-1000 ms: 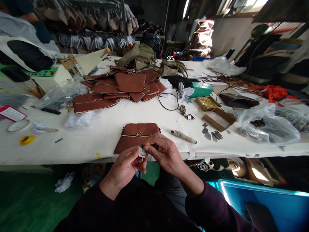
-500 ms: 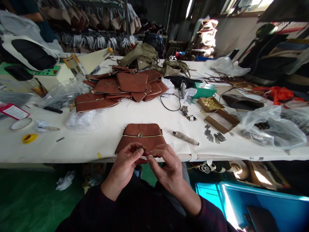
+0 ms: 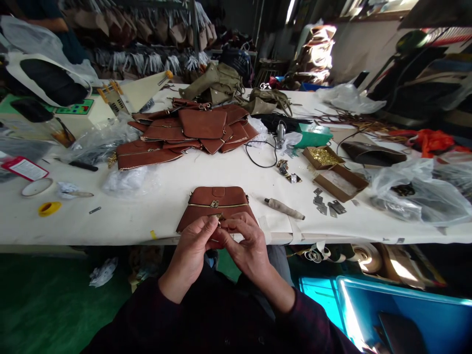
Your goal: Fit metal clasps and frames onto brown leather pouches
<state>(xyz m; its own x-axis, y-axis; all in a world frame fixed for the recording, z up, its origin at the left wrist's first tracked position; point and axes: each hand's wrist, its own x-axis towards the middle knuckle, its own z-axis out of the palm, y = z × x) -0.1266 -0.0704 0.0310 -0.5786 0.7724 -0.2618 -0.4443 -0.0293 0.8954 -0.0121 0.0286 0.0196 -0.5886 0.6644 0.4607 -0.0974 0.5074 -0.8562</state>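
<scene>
Near the table's front edge, a small brass-coloured metal piece shows between my fingertips; its exact kind is too small and covered to tell. My left hand pinches it between thumb and fingers. From the other side, my right hand is closed in a pinch, its fingertips meeting the same piece. Just beyond and partly behind both hands lies a brown leather bag with a flap tab and a brass zipper. The hands cover the bag's lower part.
A heap of brown leather bags lies further back. To the right are a cloth-wrapped tool, grey metal plates, a cardboard box of brass bits and another box. Yellow tape lies left.
My right hand has moved left and in closer to my left hand, its fingers now closed at the metal piece. More of the brass piece shows above the fingertips.
</scene>
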